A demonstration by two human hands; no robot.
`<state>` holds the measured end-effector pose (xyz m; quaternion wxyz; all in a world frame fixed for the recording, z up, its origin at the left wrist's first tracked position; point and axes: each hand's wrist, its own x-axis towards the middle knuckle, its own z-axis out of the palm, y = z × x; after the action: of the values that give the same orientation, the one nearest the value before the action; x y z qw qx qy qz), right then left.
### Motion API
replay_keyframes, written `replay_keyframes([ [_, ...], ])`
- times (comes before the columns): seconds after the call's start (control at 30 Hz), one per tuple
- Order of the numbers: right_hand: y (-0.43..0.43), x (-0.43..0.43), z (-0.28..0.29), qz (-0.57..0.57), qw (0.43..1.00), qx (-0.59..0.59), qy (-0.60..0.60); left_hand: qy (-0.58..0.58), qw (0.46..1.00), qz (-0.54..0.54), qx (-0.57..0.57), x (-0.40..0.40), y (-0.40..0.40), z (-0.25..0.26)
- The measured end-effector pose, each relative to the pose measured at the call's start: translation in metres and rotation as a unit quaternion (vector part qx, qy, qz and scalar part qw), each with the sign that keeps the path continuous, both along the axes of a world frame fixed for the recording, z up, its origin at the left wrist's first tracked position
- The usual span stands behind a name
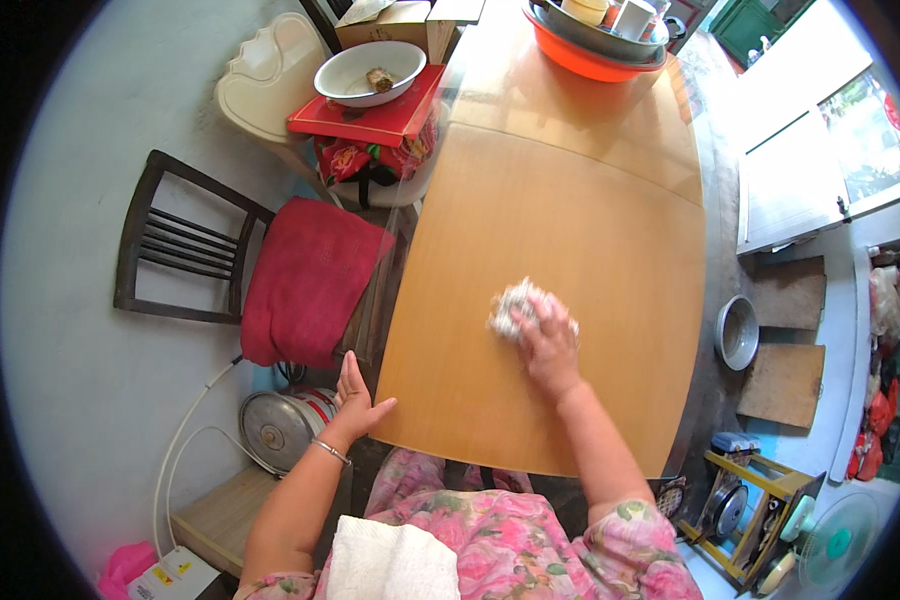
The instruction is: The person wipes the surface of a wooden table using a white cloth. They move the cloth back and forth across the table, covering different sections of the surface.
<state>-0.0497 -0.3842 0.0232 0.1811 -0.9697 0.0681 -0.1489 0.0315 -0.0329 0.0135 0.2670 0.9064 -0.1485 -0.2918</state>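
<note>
My right hand (553, 346) presses a crumpled whitish cloth (511, 311) onto the wooden table top (562, 217), a little right of its middle. The fingers are spread over the cloth, which looks slightly blurred. My left hand (356, 405), with a bracelet (331, 451) on the wrist, hangs at the table's near left corner. Its fingers are apart and hold nothing; whether the thumb touches the table edge I cannot tell. A white towel (391, 561) lies over my lap or front.
An orange basin (589, 61) with a dark pan of cups inside stands at the table's far end. Left are a dark wooden chair with a red cloth (315, 281), a white enamel basin (345, 75) and a metal lidded pot (274, 431). A green fan (840, 544) stands lower right.
</note>
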Motion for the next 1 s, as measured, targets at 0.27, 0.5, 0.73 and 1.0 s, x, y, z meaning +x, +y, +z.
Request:
replay_keyframes([
  [0.27, -0.122, 0.165, -0.015, -0.074, 0.997, -0.016, -0.002, -0.007, 1.000, -0.016, 0.008, -0.001, -0.002, 0.003],
  [0.5, -0.195, 0.285, -0.035, -0.120, 0.991, -0.052, 0.035, 0.007, 0.999, -0.011, 0.048, -0.003, -0.012, 0.016],
  [0.73, -0.199, 0.366, -0.026, -0.159, 0.984, -0.063, 0.056, 0.011, 0.998, -0.013, 0.060, -0.004, -0.013, 0.020],
  [1.0, -0.141, 0.328, -0.024, -0.031, 0.999, -0.022, 0.003, -0.001, 0.999, 0.007, 0.052, -0.004, -0.015, 0.020],
])
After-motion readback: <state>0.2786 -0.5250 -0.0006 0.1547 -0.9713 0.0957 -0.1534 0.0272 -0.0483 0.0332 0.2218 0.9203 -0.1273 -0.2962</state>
